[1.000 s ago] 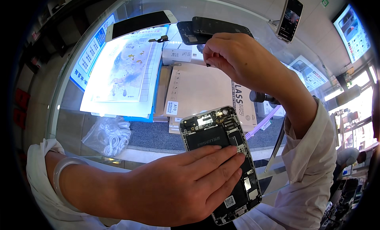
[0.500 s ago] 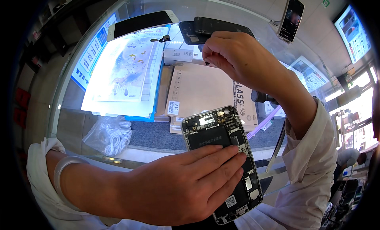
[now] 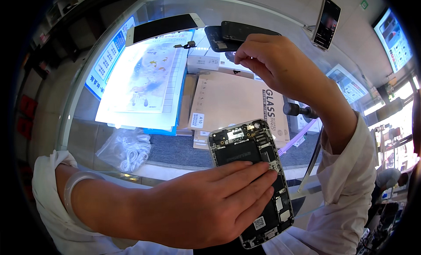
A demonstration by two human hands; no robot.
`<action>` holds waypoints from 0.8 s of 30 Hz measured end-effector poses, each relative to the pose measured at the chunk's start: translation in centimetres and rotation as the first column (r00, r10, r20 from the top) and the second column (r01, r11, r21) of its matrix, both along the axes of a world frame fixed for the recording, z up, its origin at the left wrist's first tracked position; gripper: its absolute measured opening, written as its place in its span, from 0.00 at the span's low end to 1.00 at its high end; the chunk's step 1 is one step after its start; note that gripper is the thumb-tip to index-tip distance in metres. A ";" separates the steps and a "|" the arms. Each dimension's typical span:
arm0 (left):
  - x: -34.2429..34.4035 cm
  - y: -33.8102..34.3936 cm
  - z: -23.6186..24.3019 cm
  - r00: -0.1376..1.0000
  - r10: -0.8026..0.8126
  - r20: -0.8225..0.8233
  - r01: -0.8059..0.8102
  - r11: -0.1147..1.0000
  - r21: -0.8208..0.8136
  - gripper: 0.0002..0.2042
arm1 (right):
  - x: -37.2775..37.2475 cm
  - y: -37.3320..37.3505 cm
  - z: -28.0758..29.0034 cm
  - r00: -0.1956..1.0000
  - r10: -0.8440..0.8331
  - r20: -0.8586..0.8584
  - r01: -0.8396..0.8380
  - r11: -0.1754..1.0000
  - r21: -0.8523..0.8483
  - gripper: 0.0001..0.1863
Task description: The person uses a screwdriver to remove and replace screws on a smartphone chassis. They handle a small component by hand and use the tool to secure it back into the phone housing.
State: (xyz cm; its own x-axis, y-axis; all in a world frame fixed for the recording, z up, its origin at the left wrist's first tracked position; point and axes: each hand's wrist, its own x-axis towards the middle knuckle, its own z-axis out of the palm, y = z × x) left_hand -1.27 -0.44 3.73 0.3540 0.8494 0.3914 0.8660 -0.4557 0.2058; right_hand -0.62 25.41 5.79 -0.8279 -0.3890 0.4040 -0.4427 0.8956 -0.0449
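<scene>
An opened phone, its dark battery and circuit parts exposed, is tilted near the counter's front edge. My left hand lies across it with straight fingers pressed together over its middle; the thumb is hidden, and the phone appears held there. Over the back of the counter, my right hand is closed in a pinch, and whatever is between its fingertips cannot be made out. Just below those fingertips shows a tiny black part. Behind the right hand lie a black phone panel and another dark phone part, partly overlapping.
A white-framed phone screen and a small black connector part lie at the back left. Papers and a tan box are nearby. Bagged white cables sit left; a propped phone stands back right.
The whole view has shifted slightly. My right hand has moved a little away from the tiny black part, which shows more separately now. My left hand stays on the opened phone.
</scene>
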 end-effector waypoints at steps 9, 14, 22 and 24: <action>0.0 -0.1 -0.1 1.000 -0.003 -0.007 0.003 1.000 -0.016 0.25 | 0.4 0.0 0.2 0.996 -0.017 0.091 0.018 1.000 -0.014 0.05; 0.1 -0.1 -0.2 1.000 0.002 0.029 -0.001 0.999 -0.033 0.25 | 0.2 -0.1 0.0 0.997 -0.006 0.078 0.007 1.000 -0.014 0.05; 0.1 -0.1 -0.2 1.000 0.005 -0.008 -0.005 1.000 -0.003 0.24 | 0.0 -0.1 -0.2 0.999 0.036 0.032 -0.035 0.999 -0.021 0.04; 0.1 -0.1 -0.2 1.000 0.005 -0.001 -0.005 1.000 -0.005 0.24 | -0.1 -0.1 -0.3 0.999 0.038 0.020 -0.038 0.999 -0.019 0.03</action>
State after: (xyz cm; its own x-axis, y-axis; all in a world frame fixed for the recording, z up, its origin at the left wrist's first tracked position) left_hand -1.14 -0.52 3.55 0.3502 0.8531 0.3867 0.8683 -0.4505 0.2076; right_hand -0.70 25.30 5.46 -0.8208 -0.4129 0.3946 -0.4751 0.8771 -0.0704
